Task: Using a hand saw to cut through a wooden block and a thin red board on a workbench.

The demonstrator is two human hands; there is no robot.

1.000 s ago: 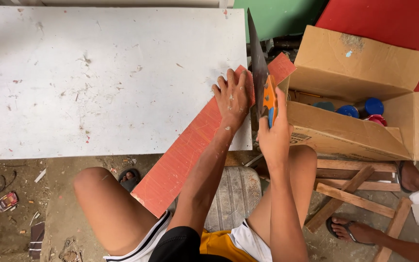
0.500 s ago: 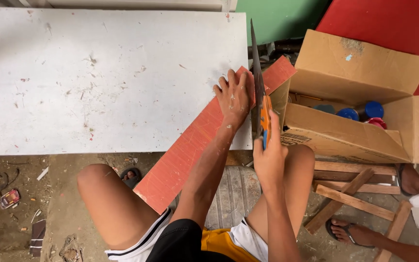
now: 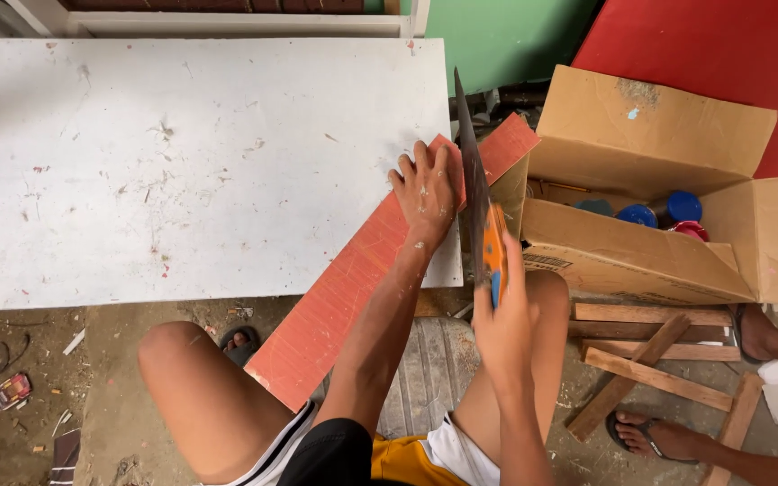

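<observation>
A long red board lies slantwise over the right edge of a white tabletop. My left hand presses flat on the board near its far end, fingers spread. My right hand grips the orange handle of a hand saw, whose dark blade stands on edge across the board just right of my left hand.
An open cardboard box with blue and red lids inside stands to the right. Wooden slats lie on the dirt floor below it. Another person's sandalled feet are at the lower right. Green and red panels stand behind.
The saw has been drawn back toward me, so my right hand sits lower and more blade shows beyond the board. My left hand stays pressed on the board.
</observation>
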